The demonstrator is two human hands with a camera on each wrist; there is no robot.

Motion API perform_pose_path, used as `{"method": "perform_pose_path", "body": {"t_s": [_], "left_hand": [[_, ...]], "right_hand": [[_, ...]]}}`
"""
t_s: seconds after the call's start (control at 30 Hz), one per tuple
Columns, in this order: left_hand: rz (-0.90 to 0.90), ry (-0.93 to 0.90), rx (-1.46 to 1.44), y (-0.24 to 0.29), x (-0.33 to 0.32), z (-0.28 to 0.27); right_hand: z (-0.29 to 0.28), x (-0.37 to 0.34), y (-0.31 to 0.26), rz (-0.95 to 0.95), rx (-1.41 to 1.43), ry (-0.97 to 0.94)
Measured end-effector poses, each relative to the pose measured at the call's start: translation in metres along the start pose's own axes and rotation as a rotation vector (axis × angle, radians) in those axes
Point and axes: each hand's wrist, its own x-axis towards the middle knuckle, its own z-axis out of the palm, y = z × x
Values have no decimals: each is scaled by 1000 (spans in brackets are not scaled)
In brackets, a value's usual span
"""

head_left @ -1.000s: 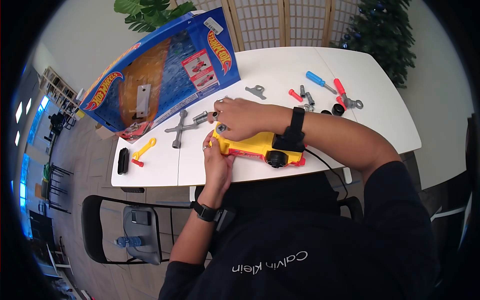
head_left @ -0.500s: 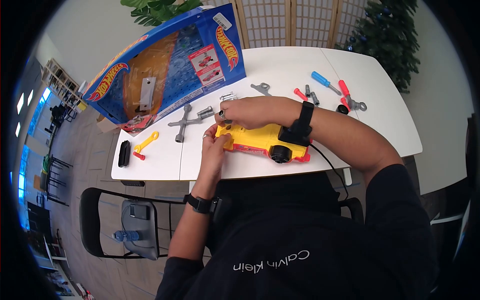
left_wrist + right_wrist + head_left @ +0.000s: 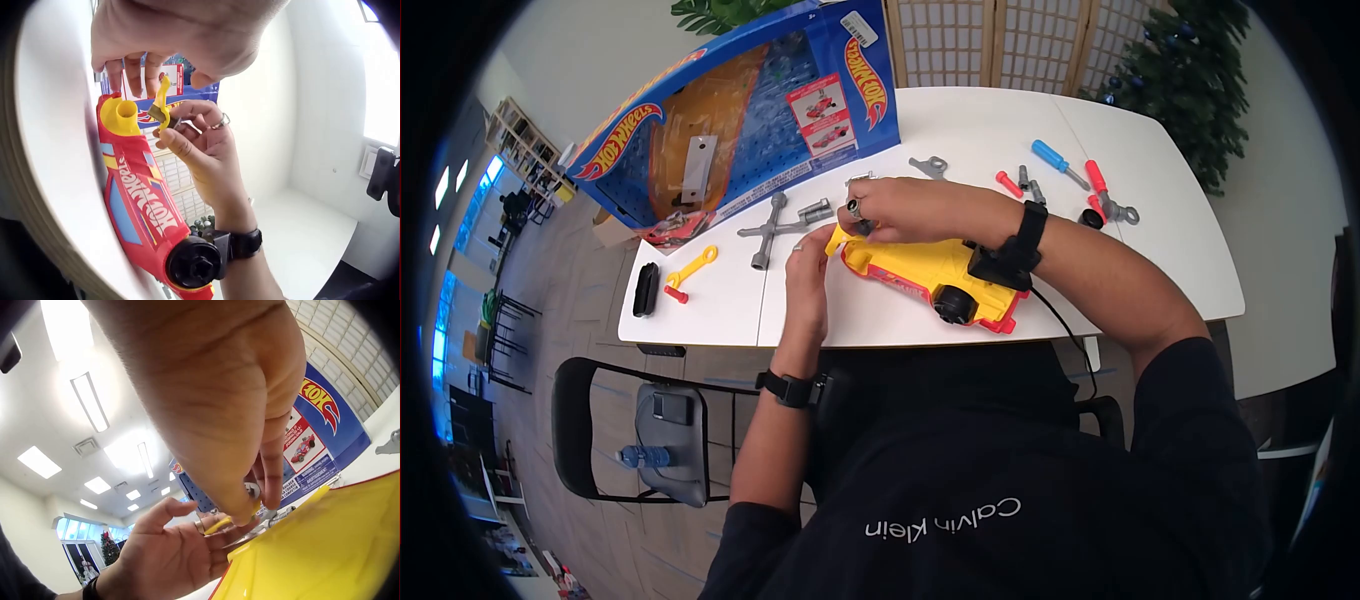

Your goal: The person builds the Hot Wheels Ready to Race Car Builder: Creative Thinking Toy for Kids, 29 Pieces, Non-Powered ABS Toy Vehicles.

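Observation:
On the table lies a yellow and red toy car (image 3: 925,265), with a black wheel (image 3: 953,304) at its near rear side. My right hand (image 3: 900,208) pinches a small yellow plastic piece (image 3: 162,94) between thumb and fingers, and a grey bolt-like part (image 3: 155,112) pokes through it. This piece is held apart from the car's front end, near a round yellow socket (image 3: 127,110). Beside it is my left hand (image 3: 805,290), palm toward the piece, its fingers loosely extended (image 3: 181,553) and gripping nothing.
A grey cross wrench (image 3: 771,232) and a grey bolt (image 3: 814,210) lie left of the car, near a yellow wrench (image 3: 692,268) and a black part (image 3: 646,290). A blue-handled screwdriver (image 3: 1060,164) and red-handled hammer (image 3: 1104,190) lie right. A large Hot Wheels box (image 3: 745,120) stands behind.
My right hand has lifted the yellow piece with the grey part away from the car's front. My left hand has come off the car and moved slightly left.

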Motion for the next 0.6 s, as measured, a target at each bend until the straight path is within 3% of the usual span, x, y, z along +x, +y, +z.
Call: {"method": "perform_pose_path", "body": {"t_s": [0.3,0.4,0.47,0.53,0.6], "left_hand": [[25,47,200,-5,16,-13],[135,155,327,-2,20,-16],[274,280,366,0,23,-18],[264,313,340,3,24,-19],[165,267,506,0,27,-28]], "right_hand": [[2,-6,-10,-73,-32,149],[-4,-7,-20,-23,-106,178],[-11,-9,-20,141,-61,173],[-6,-16,2,172,-134,211],[-5,-24,14,271,-202,337]]}}
